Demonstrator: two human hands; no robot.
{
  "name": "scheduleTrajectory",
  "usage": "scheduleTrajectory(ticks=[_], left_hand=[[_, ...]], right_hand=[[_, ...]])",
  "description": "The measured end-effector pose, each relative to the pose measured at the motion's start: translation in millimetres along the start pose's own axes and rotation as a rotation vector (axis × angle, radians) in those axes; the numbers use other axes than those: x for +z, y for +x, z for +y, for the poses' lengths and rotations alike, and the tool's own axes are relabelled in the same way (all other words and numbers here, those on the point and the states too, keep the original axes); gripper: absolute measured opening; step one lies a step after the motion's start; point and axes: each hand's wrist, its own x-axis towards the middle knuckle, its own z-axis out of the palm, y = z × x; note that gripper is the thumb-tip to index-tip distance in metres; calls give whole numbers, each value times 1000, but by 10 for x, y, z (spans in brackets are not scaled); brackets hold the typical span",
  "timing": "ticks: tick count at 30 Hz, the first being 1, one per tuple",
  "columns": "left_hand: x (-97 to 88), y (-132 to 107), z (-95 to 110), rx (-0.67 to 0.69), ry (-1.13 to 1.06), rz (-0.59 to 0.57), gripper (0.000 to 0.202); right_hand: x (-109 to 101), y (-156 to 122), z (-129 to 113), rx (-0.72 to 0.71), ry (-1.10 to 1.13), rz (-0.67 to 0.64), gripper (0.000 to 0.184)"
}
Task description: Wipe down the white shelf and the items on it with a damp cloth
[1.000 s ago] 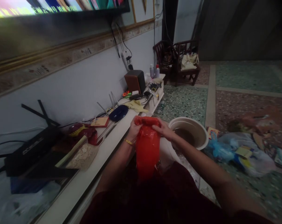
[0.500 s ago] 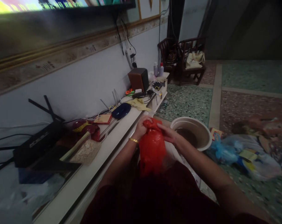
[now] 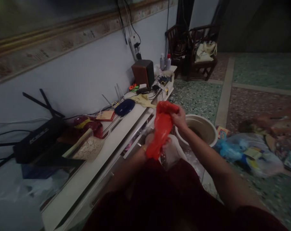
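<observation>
A red plastic bag (image 3: 161,126) hangs in front of me, stretched between both hands. My right hand (image 3: 179,118) grips its top end, raised above the rim of a beige basin (image 3: 209,125). My left hand (image 3: 152,142) is lower, closed around the bag's bottom end, mostly hidden behind the red plastic. A thin whitish plastic bag (image 3: 172,151) lies just below the red one, against my lap. A gold bracelet shows at my left wrist.
A long white low shelf (image 3: 104,160) along the wall carries a black router (image 3: 37,139), a dark blue device (image 3: 124,106), a brown speaker (image 3: 142,72), cables and red packets. Bags and litter (image 3: 250,154) lie on the terrazzo floor at right. Wooden chairs (image 3: 195,53) stand far back.
My left hand slid down from the bag's top to its lower end, while my right hand lifted the top. The bag is now pulled long and narrow. The view tilted downward.
</observation>
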Motion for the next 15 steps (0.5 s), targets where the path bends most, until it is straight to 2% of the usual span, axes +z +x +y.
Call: scheduleTrajectory(ticks=[2, 3, 4, 6, 8, 10, 12, 13, 15], left_hand=[[55, -26, -42, -100, -45, -20, 46], [55, -57, -28, -107, -27, 14, 39], [35, -103, 21, -75, 70, 81, 32], [-61, -234, 243, 37, 412, 203, 19], [-217, -371, 620, 194, 772, 273, 11], [-402, -447, 1063, 352, 983, 284, 10], [-562, -419, 1425, 384, 1005, 222, 12], [-613, -366, 1532, 362, 950, 206, 13], [-622, -205, 1545, 323, 729, 258, 20]], right_hand=[[-174, 96, 31, -139, -174, -70, 27], [-269, 145, 37, -191, -270, -129, 22], [-362, 187, 40, -230, -366, -185, 19], [-516, 221, 34, -255, -523, -262, 13], [-599, 157, 13, -160, -539, -361, 9], [-587, -7, -38, 54, -366, -556, 16], [-481, -218, -127, 283, -101, -732, 27], [-402, -314, -181, 359, 19, -756, 32], [-213, -440, -283, 400, 191, -657, 38]])
